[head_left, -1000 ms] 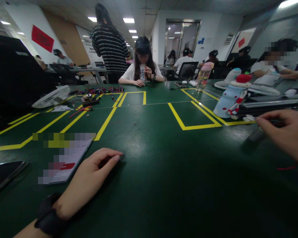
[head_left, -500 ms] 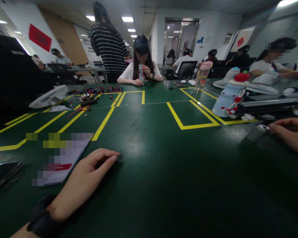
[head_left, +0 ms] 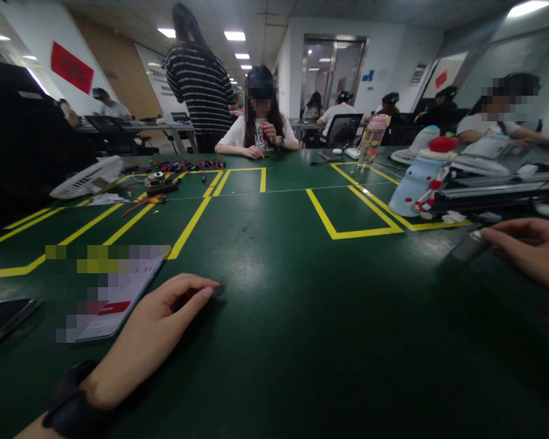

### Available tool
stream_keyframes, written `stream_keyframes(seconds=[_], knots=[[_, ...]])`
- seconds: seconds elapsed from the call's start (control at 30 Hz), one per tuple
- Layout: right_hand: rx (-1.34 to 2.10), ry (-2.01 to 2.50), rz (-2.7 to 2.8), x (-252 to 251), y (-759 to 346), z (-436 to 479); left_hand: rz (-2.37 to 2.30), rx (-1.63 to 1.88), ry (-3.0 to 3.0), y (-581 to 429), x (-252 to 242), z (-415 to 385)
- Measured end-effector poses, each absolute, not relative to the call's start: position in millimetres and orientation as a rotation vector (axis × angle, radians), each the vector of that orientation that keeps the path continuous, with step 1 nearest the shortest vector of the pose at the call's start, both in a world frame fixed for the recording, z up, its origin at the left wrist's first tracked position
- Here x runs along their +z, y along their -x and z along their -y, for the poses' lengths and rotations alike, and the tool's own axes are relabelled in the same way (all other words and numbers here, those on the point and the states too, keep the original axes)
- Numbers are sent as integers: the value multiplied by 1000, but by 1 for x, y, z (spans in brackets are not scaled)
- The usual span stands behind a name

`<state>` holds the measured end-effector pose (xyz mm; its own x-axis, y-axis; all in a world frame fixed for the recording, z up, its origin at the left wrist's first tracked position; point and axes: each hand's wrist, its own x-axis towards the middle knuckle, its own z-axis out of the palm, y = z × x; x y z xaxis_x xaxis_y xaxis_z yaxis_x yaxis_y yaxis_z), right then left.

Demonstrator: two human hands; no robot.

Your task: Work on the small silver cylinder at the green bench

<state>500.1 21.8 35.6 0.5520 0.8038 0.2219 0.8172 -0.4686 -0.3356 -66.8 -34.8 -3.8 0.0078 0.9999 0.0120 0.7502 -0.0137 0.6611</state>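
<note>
My left hand (head_left: 160, 323) lies palm down on the green table (head_left: 302, 317), fingers loosely curved and holding nothing, with a black band (head_left: 71, 402) on the wrist. Just left of it lies a phone (head_left: 119, 292) with a lit screen. My right hand (head_left: 531, 250) reaches in from the right edge. Its fingers are drawn together at a small silvery thing (head_left: 476, 235) on a dark flat object (head_left: 466, 249). What they grip is too small to name.
A second dark phone (head_left: 4, 314) lies far left. A pale blue bottle with a red cap (head_left: 416, 183) stands right, and a white fan (head_left: 89, 178) and loose coloured wires (head_left: 183, 166) lie at back left. A seated person (head_left: 256, 131) works opposite, with others around.
My right hand has dropped lower and drawn back to the right, fingertips now down by the small silvery thing. My left hand has stayed put. The view shifted slightly.
</note>
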Motion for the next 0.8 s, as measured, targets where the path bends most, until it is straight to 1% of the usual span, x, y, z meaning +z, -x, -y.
stream_keyframes(seconds=[0.13, 0.27, 0.33, 0.47, 0.8], knots=[[-2, 2416, 1281, 39, -494, -21, -1800, 691, -1823, 66, -3, 35], [235, 2290, 1209, 44, -492, -20, -1797, 700, -1831, 67, -5, 34], [287, 2256, 1174, 44, -494, -20, -1786, 713, -1834, 68, -6, 34], [125, 2353, 1280, 38, -503, -22, -1782, 718, -1835, 68, -6, 34], [9, 2333, 1346, 19, -514, -30, -1791, 702, -1829, 69, -5, 34]])
